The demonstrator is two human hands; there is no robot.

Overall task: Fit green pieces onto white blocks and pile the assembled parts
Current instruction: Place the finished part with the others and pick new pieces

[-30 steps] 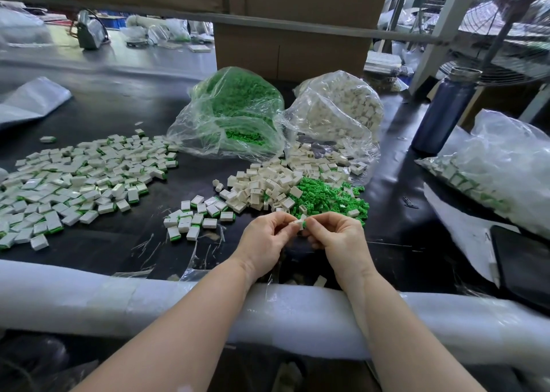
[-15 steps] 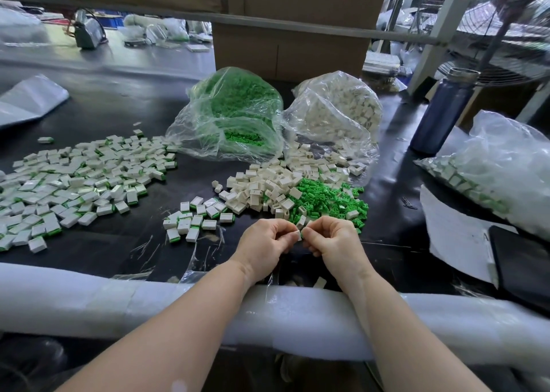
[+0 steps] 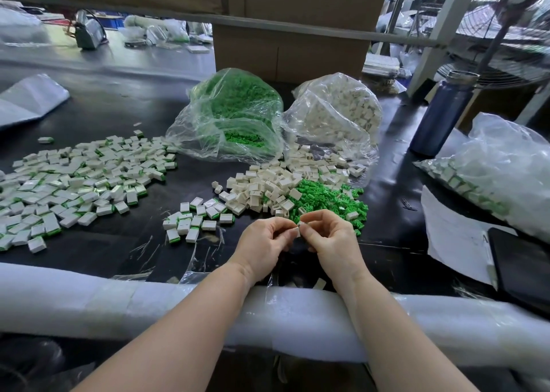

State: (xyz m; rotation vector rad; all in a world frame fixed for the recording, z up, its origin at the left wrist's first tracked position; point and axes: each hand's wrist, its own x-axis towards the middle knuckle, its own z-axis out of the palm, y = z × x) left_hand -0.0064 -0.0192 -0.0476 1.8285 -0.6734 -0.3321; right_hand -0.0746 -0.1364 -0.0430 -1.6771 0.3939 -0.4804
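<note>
My left hand [image 3: 265,244] and my right hand [image 3: 330,239] meet fingertip to fingertip just in front of the loose piles, together pinching one small white block [image 3: 298,230]. Whether a green piece sits in it is hidden by my fingers. Behind my hands lie a heap of loose white blocks [image 3: 268,189] and a heap of loose green pieces [image 3: 327,198]. A small group of assembled parts [image 3: 196,219] lies to the left of my hands. A wide spread of assembled parts [image 3: 74,183] covers the table's left.
Two open clear bags stand behind the piles, one of green pieces [image 3: 235,114], one of white blocks [image 3: 342,114]. A blue bottle [image 3: 440,114], a bag of assembled parts [image 3: 500,177], paper and a black tablet [image 3: 520,269] sit at right. A padded white rail [image 3: 119,305] edges the table.
My two hands have stayed together at the same spot, shifting only slightly while working the small block between the fingertips.
</note>
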